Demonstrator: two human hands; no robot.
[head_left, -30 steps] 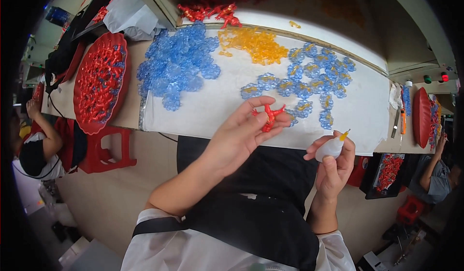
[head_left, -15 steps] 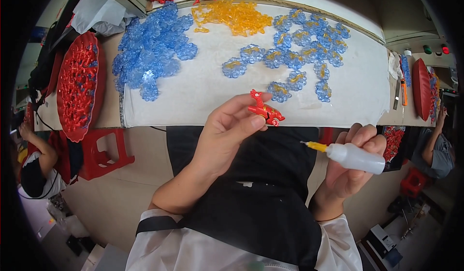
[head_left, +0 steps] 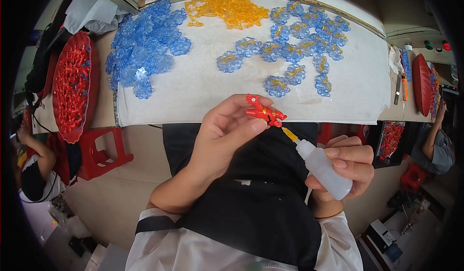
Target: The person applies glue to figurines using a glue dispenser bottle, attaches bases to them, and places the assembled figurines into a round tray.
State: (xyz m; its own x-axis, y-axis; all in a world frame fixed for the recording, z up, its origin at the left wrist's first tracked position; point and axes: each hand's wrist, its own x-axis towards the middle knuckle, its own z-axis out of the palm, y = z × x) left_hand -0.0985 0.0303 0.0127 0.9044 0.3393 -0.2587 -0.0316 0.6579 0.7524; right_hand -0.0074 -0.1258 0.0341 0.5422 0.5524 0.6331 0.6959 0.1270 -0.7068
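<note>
My left hand point(head_left: 220, 131) pinches a small red plastic figure point(head_left: 265, 112) with gold markings, held just past the near edge of the table. In my right hand point(head_left: 350, 162) is a white squeeze bottle point(head_left: 326, 167) with a yellow collar and a thin needle tip point(head_left: 290, 134). That tip points up and left, at or very close to the figure's right end; whether it touches I cannot tell. Beyond my hands, blue clear flower-shaped pieces point(head_left: 292, 52) with yellow pieces on them lie spread over the white table sheet point(head_left: 193, 90).
Plain blue pieces point(head_left: 145, 44) are heaped at the left, with a yellow pile point(head_left: 227, 10) beside them. A red tray point(head_left: 72, 87) of red figures stands far left. A cutter with an orange handle point(head_left: 404, 87) lies at the right. People sit at both sides.
My right hand has turned the bottle and brought its needle tip up and left to the figure. The left hand has tilted the figure slightly and keeps its hold.
</note>
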